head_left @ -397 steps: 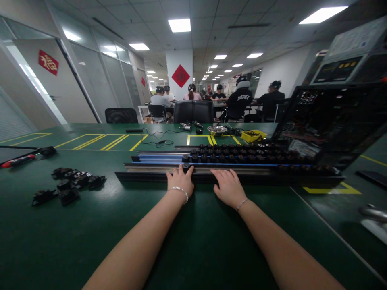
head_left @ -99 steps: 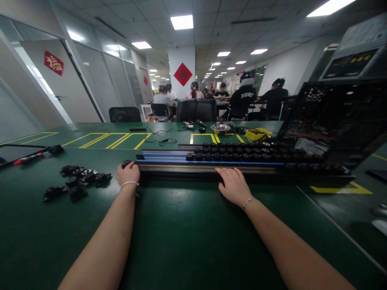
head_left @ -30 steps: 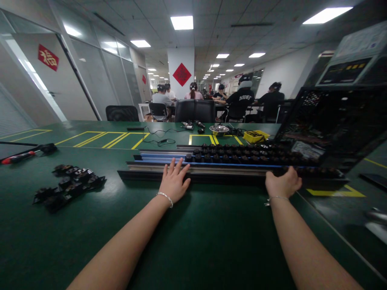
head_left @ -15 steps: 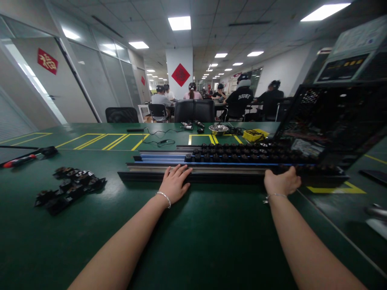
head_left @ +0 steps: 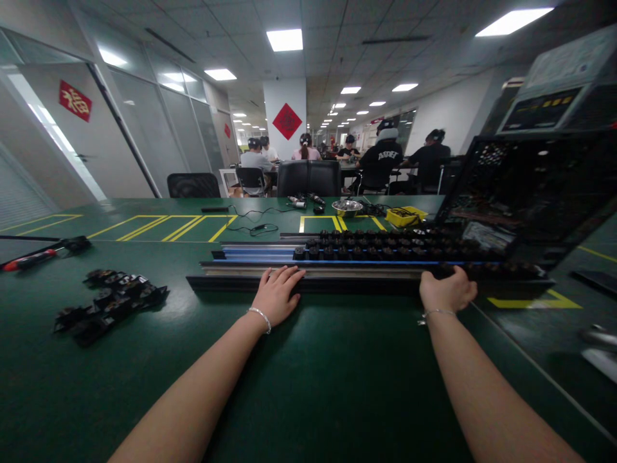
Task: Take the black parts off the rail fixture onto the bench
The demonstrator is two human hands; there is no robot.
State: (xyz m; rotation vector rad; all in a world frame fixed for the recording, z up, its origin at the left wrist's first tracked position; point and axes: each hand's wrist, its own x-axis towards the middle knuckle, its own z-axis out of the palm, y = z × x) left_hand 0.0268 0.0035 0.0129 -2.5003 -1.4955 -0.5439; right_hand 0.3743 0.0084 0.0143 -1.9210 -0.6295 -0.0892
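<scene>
The front rail (head_left: 357, 285) lies across the green table (head_left: 328, 386) under the left hand (head_left: 276, 298), fingers slightly apart, while the right hand (head_left: 444, 292) curls beside the black blocks (head_left: 513, 269), its hold impossible to tell, and a crooked push there could jam one.

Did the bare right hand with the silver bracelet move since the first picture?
Yes. The right hand went rightward, closer to the big open black computer case.

Left hand (head_left: 278, 296) lies flat on the front rail (head_left: 231, 281) (fingers spread), right hand (head_left: 446, 290) curled farther along.
</scene>
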